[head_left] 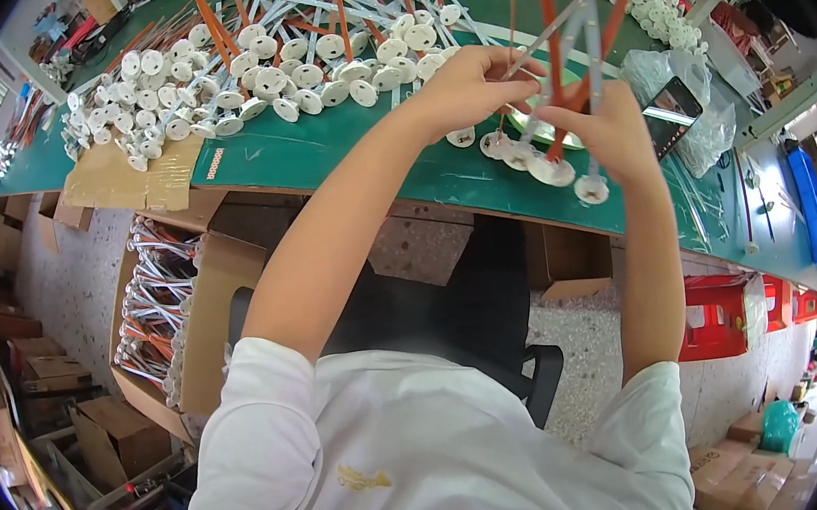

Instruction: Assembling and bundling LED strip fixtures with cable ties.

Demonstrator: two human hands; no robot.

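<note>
Over the table's near edge, my right hand [611, 129] is closed round a bundle of narrow orange and white strips [555, 40]. The strips stand upright and fan out upward, some crossing. White round discs [551, 170] sit at their lower ends, just above or on the green tabletop. My left hand [471, 89] reaches in from the left, its fingers curled and pinched at a strip beside the bundle. Exactly which strip its fingertips grip is partly hidden. A pale green round thing [571, 141] shows behind the bundle.
A large heap of similar strips with white discs [290, 78] covers the table's left and middle. Cardboard [146, 173] lies at its edge. Rightward are a phone [674, 112], a clear plastic bag [705, 139] and more discs [657, 15]. A filled carton [197, 307] stands below left; red stools [719, 317] right.
</note>
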